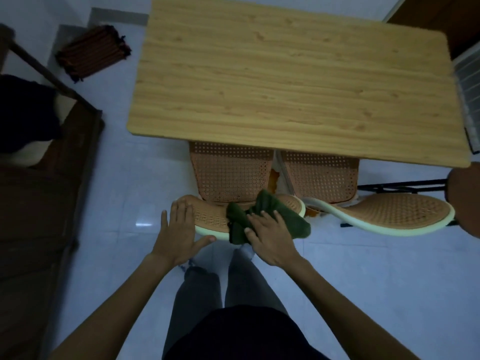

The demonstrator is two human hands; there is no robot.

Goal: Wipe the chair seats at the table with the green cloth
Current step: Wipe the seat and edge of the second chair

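Right now the person stands over two woven orange chairs pushed under a pale wooden table [285, 74], both arms reaching down to the nearer one. Their right hand [270, 235] presses the green cloth [262, 216] against the top of that chair's backrest [207, 214], fingers spread over the bunched fabric rather than closed round it, the thumb lying along the cloth's near edge. The cloth is crumpled, part of it draped over the cream-coloured rim towards the person, part poking up past the fingertips towards the seat [231, 172].

Their left hand [176, 229] lies flat and open on the same backrest, just to the left of the cloth, palm down, fingers pointing away, the thumb hooked along the near rim. The two hands are near each other but not touching.

Beyond both hands, the chair's perforated seat runs in under the table edge. To the right of the right hand sits the second chair [322, 175], its seat also tucked under the table and its backrest [389, 214] curving out further right. Well off to the left of the left hand, a dark striped mat [93, 51] lies on the pale tiled floor [389, 281]. Below the hands, the person's grey trousers [197, 302] and dark top show.
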